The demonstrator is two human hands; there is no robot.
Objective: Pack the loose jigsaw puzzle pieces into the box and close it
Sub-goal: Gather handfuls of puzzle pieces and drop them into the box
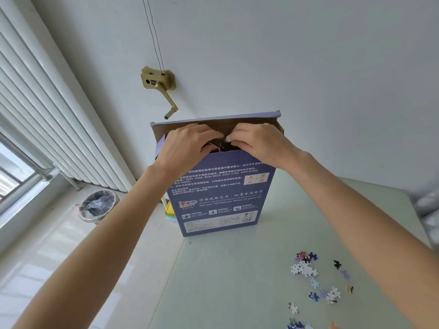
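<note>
Fingers (209, 136) of both hands are being curled into the open top of the upright box (221, 193), pinching something unclear; loose puzzle pieces (306, 267) are lying at five o'clock.

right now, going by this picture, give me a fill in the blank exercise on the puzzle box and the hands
1. The blue puzzle box stands ____ on the table, its top flap open.
2. The left hand and the right hand are both at the box's ____ end.
3. Loose puzzle pieces lie on the table on the person's ____ side.
4. On the floor by the window stands a ____ lined with a plastic bag.

Missing words: upright; top; right; waste bin
</note>
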